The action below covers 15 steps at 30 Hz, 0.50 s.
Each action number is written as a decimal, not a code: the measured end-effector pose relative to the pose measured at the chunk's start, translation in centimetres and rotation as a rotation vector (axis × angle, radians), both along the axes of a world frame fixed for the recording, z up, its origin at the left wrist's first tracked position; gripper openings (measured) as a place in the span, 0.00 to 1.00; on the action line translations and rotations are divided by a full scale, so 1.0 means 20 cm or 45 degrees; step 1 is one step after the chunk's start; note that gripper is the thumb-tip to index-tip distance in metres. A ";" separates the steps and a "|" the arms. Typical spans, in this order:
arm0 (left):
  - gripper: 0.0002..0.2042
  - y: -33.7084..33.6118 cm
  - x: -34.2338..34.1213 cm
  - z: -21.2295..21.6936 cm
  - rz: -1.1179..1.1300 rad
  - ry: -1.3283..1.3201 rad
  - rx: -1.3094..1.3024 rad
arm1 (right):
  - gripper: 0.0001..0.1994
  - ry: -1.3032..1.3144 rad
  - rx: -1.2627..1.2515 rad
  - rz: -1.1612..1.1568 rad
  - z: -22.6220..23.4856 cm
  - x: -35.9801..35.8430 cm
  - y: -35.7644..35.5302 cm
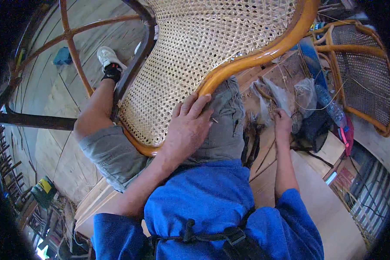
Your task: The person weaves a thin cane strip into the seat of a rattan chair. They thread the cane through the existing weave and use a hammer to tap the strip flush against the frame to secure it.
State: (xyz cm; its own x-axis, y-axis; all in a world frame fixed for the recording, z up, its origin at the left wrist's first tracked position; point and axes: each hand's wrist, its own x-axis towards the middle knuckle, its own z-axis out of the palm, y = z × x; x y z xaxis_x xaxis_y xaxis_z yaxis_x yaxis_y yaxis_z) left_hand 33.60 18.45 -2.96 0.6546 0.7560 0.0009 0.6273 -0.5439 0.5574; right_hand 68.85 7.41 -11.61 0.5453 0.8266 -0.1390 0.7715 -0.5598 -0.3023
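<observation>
A rattan chair with a woven cane panel [190, 56] and a curved orange-brown frame [264, 54] rests across my lap. My left hand [187, 125] lies flat on the lower edge of the cane panel and frame, fingers spread; a small nail-like piece sticks out beside the fingers. My right hand [283, 123] reaches out to the right, down among loose cane strips and tools [258, 130] on the wooden bench; its fingers are curled, and whether they hold anything cannot be seen.
A second cane chair [362, 73] stands at the right. Clear plastic bags [305, 93] and a plastic bottle [331, 106] lie beside it. My left leg with a white shoe [108, 58] extends over a plank floor. A dark can [43, 190] sits lower left.
</observation>
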 end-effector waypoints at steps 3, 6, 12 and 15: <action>0.18 0.00 0.00 0.00 0.009 -0.002 0.002 | 0.08 0.249 0.137 -0.087 0.05 0.02 0.01; 0.17 0.00 0.01 0.02 0.025 -0.061 0.018 | 0.08 0.458 0.157 -0.273 0.12 0.02 0.03; 0.16 0.02 0.08 0.13 0.060 -0.682 -0.313 | 0.05 0.821 0.199 -0.557 0.45 -0.16 0.08; 0.21 0.02 0.16 0.19 0.185 -1.093 -0.932 | 0.05 1.083 0.172 -0.530 0.74 -0.45 0.17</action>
